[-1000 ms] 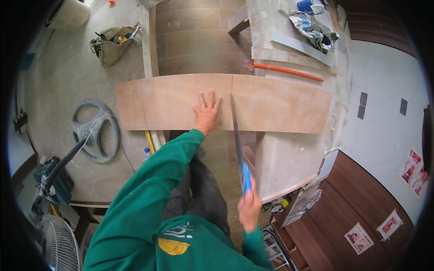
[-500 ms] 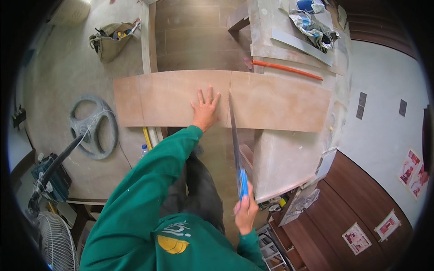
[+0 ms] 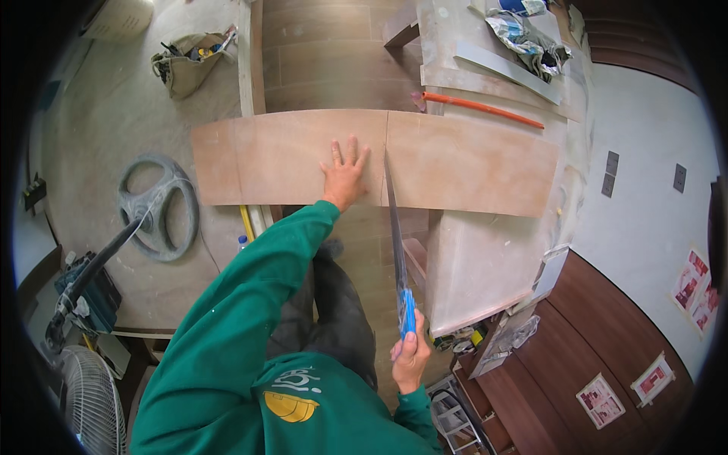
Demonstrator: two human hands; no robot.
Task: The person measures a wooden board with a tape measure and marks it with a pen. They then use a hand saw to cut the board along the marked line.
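Observation:
A long light-brown wooden board (image 3: 470,163) spans the gap between the left worktop and the right bench. Flat on the board, left of a thin line across it, lies my left hand (image 3: 344,176) with its fingers spread. My right hand (image 3: 411,358) is closed round the blue handle of a hand saw (image 3: 396,227). The saw's blade runs forward from the handle to the board, its far end in the line partway across. The near part of the line, from the blade to the front edge, is hard to make out.
On the left worktop (image 3: 98,205) are a canvas tool bag (image 3: 188,72) and a grey wheel-shaped base (image 3: 157,208) with a pole. An orange tube (image 3: 483,109) and a crumpled bag (image 3: 531,45) lie on the right bench. A fan (image 3: 91,402) stands at lower left.
The saw handle has shifted slightly toward me with my right hand. My left hand keeps its place on the board, while the whole view has shifted a little.

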